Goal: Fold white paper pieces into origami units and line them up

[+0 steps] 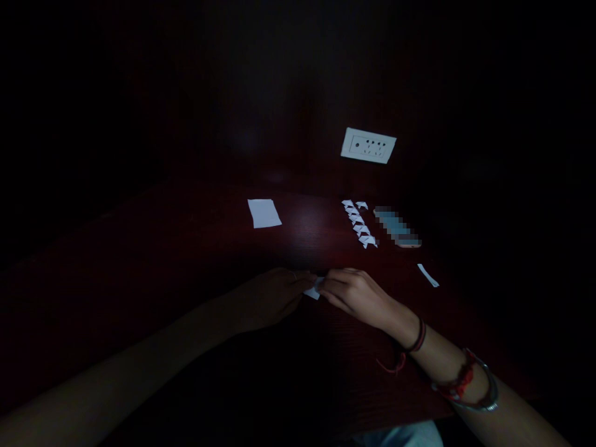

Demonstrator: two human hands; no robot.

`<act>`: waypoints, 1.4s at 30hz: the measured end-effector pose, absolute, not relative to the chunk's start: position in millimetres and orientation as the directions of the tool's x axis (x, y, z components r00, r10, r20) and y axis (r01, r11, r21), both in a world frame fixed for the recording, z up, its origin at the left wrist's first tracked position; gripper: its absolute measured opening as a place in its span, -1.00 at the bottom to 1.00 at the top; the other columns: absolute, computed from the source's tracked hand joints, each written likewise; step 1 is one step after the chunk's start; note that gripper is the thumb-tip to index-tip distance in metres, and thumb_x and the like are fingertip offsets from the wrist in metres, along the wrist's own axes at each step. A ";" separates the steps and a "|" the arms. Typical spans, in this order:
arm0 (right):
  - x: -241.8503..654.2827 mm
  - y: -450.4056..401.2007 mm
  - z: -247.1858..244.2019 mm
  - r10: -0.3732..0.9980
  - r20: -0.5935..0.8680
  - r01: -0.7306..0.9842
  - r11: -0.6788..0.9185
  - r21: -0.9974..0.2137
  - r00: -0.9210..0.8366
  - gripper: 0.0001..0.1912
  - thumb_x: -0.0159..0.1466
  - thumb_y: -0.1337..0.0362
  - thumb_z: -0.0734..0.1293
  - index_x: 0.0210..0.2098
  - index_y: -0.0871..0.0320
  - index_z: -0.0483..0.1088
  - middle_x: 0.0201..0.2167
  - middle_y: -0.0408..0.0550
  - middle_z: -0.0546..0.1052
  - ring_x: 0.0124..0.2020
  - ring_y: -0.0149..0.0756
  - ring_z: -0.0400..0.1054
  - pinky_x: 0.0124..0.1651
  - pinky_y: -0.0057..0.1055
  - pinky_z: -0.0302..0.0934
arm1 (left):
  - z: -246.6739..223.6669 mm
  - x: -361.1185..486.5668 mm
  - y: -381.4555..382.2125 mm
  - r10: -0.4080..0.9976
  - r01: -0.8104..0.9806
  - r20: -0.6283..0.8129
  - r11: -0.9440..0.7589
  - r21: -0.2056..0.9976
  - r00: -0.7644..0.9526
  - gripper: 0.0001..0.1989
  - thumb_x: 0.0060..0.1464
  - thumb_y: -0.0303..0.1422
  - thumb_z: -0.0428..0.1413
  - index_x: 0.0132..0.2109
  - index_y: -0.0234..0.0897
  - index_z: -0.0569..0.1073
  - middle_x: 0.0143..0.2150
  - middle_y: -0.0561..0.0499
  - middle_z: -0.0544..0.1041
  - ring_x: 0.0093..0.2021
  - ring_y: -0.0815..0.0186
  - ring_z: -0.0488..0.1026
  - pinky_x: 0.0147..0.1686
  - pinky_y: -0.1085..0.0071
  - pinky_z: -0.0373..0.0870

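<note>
Small white paper [311, 292], one piece: between the fingertips of both hands, partly covered by them; whether it touched the tabletop [311, 239], I could not tell. Left hand [279, 293], in deep shade: fingers drawn together, pinching the paper's left side. Right hand [356, 293], better lit: fingers bent and close together, pinching its right side. Flat white sheets [264, 213], apparently a thin stack: beyond the left fingers, well apart. Folded white pieces [357, 223], overlapping in a row: beyond the right fingers. Single folded piece [362, 205]: just beside that row's far end. Phone [395, 227], screen blurred: farther right of the fingers. Narrow paper strip [428, 275]: right of the right fingers, nearer than the phone. White socket plate [369, 146]: farthest beyond the fingers.
</note>
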State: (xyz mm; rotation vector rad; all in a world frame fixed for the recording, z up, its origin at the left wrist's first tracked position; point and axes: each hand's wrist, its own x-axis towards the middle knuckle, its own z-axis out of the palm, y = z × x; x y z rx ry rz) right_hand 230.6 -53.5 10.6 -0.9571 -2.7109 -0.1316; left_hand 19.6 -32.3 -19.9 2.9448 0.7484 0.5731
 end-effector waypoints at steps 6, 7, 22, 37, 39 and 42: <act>228.0 -53.4 11.0 0.637 0.288 0.656 0.754 -0.039 -0.715 -0.79 0.22 0.32 0.11 -0.25 0.20 0.33 -0.39 -0.06 0.36 -0.37 -0.40 0.26 -0.26 -0.48 0.12 | -13.6 21.5 -33.7 0.481 0.457 0.314 -0.877 0.151 0.819 -0.59 0.04 -0.51 -0.09 0.07 -0.24 0.15 0.05 -0.02 0.27 -0.06 0.24 0.27 -0.08 0.27 0.20; 227.8 -53.4 11.0 0.633 0.283 0.652 0.757 -0.032 -0.721 -0.79 0.22 0.32 0.12 -0.24 0.20 0.33 -0.38 -0.06 0.37 -0.36 -0.39 0.26 -0.25 -0.47 0.12 | -12.3 21.9 -34.0 0.488 0.461 0.305 -0.873 0.161 0.818 -0.59 0.04 -0.51 -0.09 0.07 -0.24 0.15 0.05 -0.02 0.27 -0.06 0.24 0.27 -0.08 0.27 0.20; 226.8 -50.8 2.5 0.791 0.292 0.716 0.611 -0.337 -0.537 -0.88 0.17 0.37 0.14 -0.41 0.19 0.29 -0.44 -0.13 0.31 -0.45 -0.48 0.21 -0.37 -0.54 0.09 | -11.7 21.3 -33.0 0.471 0.443 0.324 -0.882 0.160 0.821 -0.62 0.04 -0.50 -0.09 0.04 -0.22 0.18 0.05 0.01 0.26 -0.06 0.26 0.27 -0.09 0.30 0.18; 224.1 -44.8 -4.3 0.853 0.312 0.715 0.521 -0.467 -0.418 -0.93 0.08 0.40 0.22 -0.51 0.20 0.30 -0.51 -0.15 0.31 -0.50 -0.49 0.18 -0.43 -0.56 0.04 | -8.6 20.8 -33.1 0.451 0.419 0.278 -0.892 0.167 0.848 -0.55 0.04 -0.52 -0.11 0.11 -0.27 0.09 0.08 -0.07 0.22 0.03 0.22 0.19 -0.03 0.23 0.10; 224.1 -43.6 -4.0 0.856 0.312 0.711 0.516 -0.477 -0.412 -0.94 0.06 0.41 0.23 -0.52 0.20 0.30 -0.52 -0.16 0.31 -0.50 -0.49 0.17 -0.43 -0.56 0.04 | -5.0 21.4 -34.6 0.458 0.421 0.276 -0.888 0.185 0.845 -0.55 0.04 -0.53 -0.12 0.11 -0.27 0.09 0.07 -0.08 0.24 0.02 0.23 0.21 -0.04 0.23 0.12; 224.5 -40.8 -3.4 0.859 0.297 0.698 0.512 -0.502 -0.416 -0.95 0.04 0.43 0.23 -0.54 0.21 0.29 -0.54 -0.17 0.31 -0.51 -0.49 0.17 -0.44 -0.56 0.04 | -3.5 21.5 -35.2 0.456 0.418 0.263 -0.888 0.191 0.850 -0.54 0.03 -0.55 -0.12 0.10 -0.26 0.09 0.07 -0.06 0.24 0.01 0.25 0.21 -0.05 0.25 0.13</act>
